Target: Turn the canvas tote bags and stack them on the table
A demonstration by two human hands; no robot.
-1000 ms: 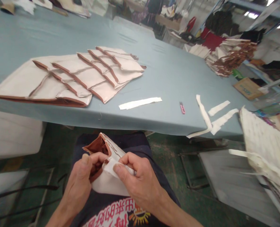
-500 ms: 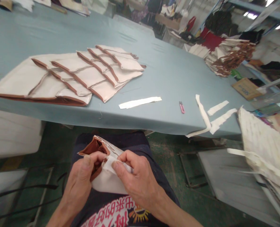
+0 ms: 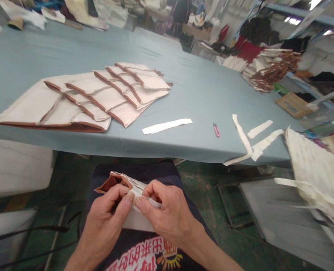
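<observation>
Blue-green table (image 3: 200, 90), cream pouches (image 3: 112, 98), strips (image 3: 167, 126), snips (image 3: 217, 130)

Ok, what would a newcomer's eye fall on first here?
Probably the overlapping cream pieces with brown edging, lying on the left of the blue-grey table. Next, the left hand and right hand pinching a similar piece, bottom centre. The pink tool lies right of centre.

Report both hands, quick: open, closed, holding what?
Left hand: closed, pinching the cream pouch near its brown-lined opening.
Right hand: closed, pinching the same pouch close beside the left hand's fingertips.
</observation>
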